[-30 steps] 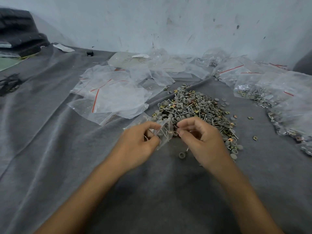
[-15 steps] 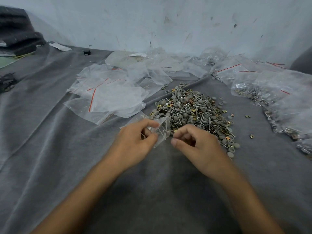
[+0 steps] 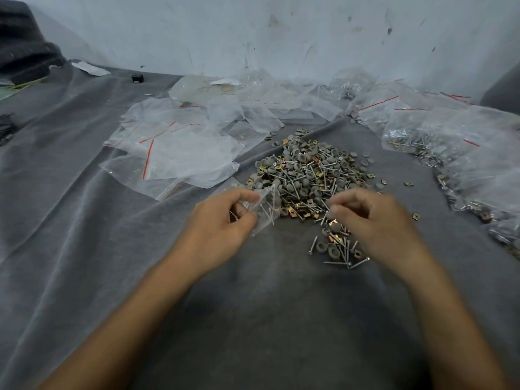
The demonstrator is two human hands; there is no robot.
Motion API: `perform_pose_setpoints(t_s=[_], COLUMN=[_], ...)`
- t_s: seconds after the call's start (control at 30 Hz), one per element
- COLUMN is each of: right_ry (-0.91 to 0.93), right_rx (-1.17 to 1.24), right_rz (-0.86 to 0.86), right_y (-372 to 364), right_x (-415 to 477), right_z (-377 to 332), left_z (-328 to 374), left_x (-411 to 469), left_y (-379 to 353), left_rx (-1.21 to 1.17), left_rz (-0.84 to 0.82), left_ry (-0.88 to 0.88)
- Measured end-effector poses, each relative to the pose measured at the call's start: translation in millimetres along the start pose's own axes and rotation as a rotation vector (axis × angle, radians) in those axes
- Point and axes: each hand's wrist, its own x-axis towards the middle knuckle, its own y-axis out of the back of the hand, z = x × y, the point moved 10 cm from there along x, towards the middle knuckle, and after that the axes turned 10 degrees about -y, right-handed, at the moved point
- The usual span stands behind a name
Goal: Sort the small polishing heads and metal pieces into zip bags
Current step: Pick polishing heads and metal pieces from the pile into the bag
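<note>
Looking from the head view, a zip bag (image 3: 266, 211) is pinched at centre frame by the left hand (image 3: 222, 220), grip closed on it, apparently so its mouth faces the pile (image 3: 306, 175) just right of it. Its long axis is held roughly upright, tilted rightward. The right hand (image 3: 374, 220) is curled over the pile's lower edge; whether anything is held cannot be told.
</note>
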Motion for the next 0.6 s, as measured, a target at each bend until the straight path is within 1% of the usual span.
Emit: perform_pose_setpoints(t_s=[0.07,0.17,0.23,0.4,0.6], right_ry=[-0.014,-0.025,-0.001,0.033,0.017], right_rx=[-0.13,-0.236,-0.29,-0.5,-0.516], right_rz=[-0.075,-0.227,-0.271,-0.271,-0.222], right_y=[-4,-21,-27,-39,-37], right_x=[-6,-17,-20,-25,-23], right_z=[15,23,19,10,7], left_z=[1,3,4,3,5], left_x=[1,3,3,2,3], left_y=[-1,-2,-3,-4,-4], left_rx=[-0.004,0.001,0.007,0.014,0.02], left_rz=[-0.005,-0.003,-0.006,-0.012,-0.026], left_ry=[-0.005,-0.021,-0.028,-0.028,-0.036])
